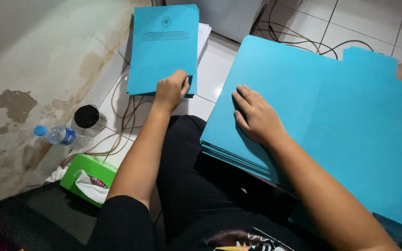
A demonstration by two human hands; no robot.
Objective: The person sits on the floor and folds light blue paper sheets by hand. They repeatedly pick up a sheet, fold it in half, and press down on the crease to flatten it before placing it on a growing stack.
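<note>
A booklet [164, 49] lies on the floor [215, 65] ahead, on top of loose papers [203, 37]. To its right, a stack of sheets [303, 111] rests across the lap. Left of the booklet stand a jar [88, 118], a bottle [59, 135] and, nearer, a tissue box [87, 179]. Cables [298, 39] run behind the stack.

Seated on a tiled floor, a person grips the lower edge of a printed blue booklet [164, 49] with the left hand [172, 89], while the right hand [257, 116] lies flat on a stack of blue cover sheets [312, 102]. A green tissue box [89, 174], water bottle [59, 135] and black-lidded jar [89, 118] sit by the stained wall [29, 65].
</note>
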